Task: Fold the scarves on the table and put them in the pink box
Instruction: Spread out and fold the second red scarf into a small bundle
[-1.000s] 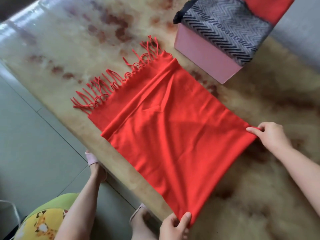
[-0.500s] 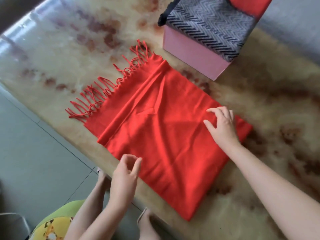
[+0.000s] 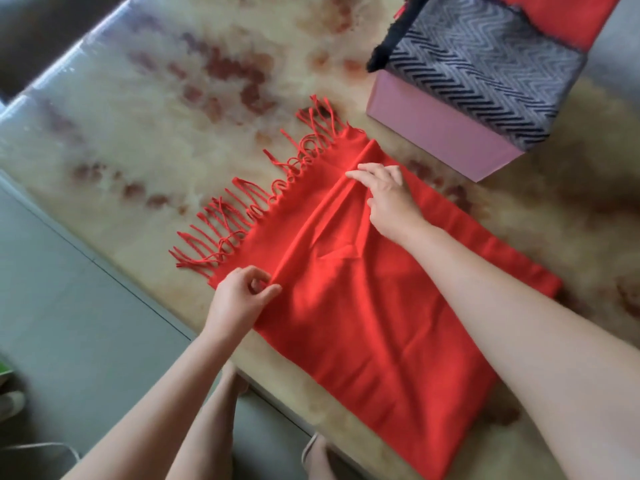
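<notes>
A red scarf (image 3: 367, 306) lies folded flat on the marbled table (image 3: 173, 116), its tassels (image 3: 249, 216) fanned out toward the far left. My left hand (image 3: 239, 299) pinches the near end of the upper layer's folded edge. My right hand (image 3: 388, 195) has its fingers curled on the far end of that same edge, near the fringe. The pink box (image 3: 436, 133) stands at the back right, with a grey zigzag scarf (image 3: 485, 74) and a red one (image 3: 554, 15) on top of it.
The table's near edge (image 3: 145, 299) runs diagonally from the left to the bottom middle, with grey floor tiles (image 3: 69, 323) beyond it. My legs and feet show below that edge.
Both hands let go of the scarf's near corners and travelled across the cloth toward the fringe. They now hold the two ends of the upper layer's edge.
</notes>
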